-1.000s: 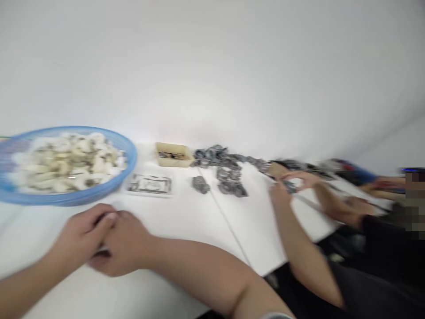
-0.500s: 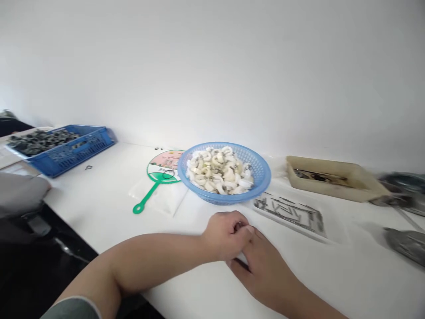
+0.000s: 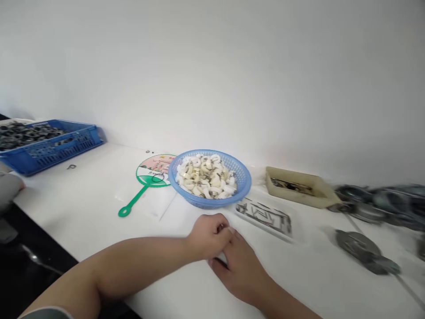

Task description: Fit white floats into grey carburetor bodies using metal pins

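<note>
At far left, one blue plastic crate (image 3: 56, 153) heaped with dark metal rings sits against the wall, on a white counter (image 3: 73, 212) whose front edge runs down to a black floor (image 3: 33, 274); a grey sleeve (image 3: 8, 186) enters at the frame's left edge, just in front of the crate. One small metal piece (image 3: 71, 166) lies just beside the crate. Next along, one paper fan (image 3: 156, 170) with a green handle lies near two tiny dark bits (image 3: 148, 151) and overlaps a clear plastic bag (image 3: 146, 199). One round blue basket (image 3: 212, 159), packed with white rings and metal fittings, stands touching the fan's edge. Just in front of it, two bare hands meet near the counter's front edge: the left hand (image 3: 209, 237) rests over the right hand (image 3: 241, 272), both grips narrow and curled around one small pale object (image 3: 219, 259), mostly hidden, so which hand holds it cannot be told. The hands stand apart from the basket's rim. To the right lie one flat bag of metal strips (image 3: 264, 217) and one beige tray (image 3: 300, 188) with dark parts inside. At far right, several blurred grey metal discs (image 3: 375, 204) sit near the wall, another disc (image 3: 361, 250) lying nearer the front, too blurred to count exactly.
</note>
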Demonstrator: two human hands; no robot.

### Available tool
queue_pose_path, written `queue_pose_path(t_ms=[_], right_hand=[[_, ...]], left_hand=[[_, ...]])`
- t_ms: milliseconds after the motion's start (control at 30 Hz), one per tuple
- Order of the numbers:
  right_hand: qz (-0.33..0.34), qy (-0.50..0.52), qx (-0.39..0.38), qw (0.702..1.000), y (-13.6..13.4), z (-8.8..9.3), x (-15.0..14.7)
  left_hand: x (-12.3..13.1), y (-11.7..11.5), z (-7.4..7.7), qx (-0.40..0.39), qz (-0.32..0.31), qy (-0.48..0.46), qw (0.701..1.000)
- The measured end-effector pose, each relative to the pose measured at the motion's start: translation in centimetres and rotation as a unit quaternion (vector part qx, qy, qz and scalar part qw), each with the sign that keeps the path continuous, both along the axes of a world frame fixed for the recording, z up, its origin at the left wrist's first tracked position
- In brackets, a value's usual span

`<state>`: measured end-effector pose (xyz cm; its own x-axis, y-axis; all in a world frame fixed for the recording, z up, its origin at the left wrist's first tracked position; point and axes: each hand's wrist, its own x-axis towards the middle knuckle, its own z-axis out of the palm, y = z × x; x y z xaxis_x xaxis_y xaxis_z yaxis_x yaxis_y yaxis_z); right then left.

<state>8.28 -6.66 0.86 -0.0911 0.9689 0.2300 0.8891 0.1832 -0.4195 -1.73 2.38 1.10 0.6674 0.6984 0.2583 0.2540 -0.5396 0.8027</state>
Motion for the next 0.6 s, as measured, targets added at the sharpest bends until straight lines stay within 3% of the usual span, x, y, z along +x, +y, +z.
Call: queue_pose_path(t_ms=[333, 600], right_hand=[[-0.047, -0.107, -0.011, 0.993, -0.4, 0.1, -1.7], [-0.091, -0.119, 0.017, 0.989, -3.3, 0.6, -2.7]], left_hand=[[-0.4, -0.5, -1.2, 0.017, 0.054, -0.003, 0.998], [-1.3, -1.9, -0.6, 0.095, 0.095, 0.068, 0.989]])
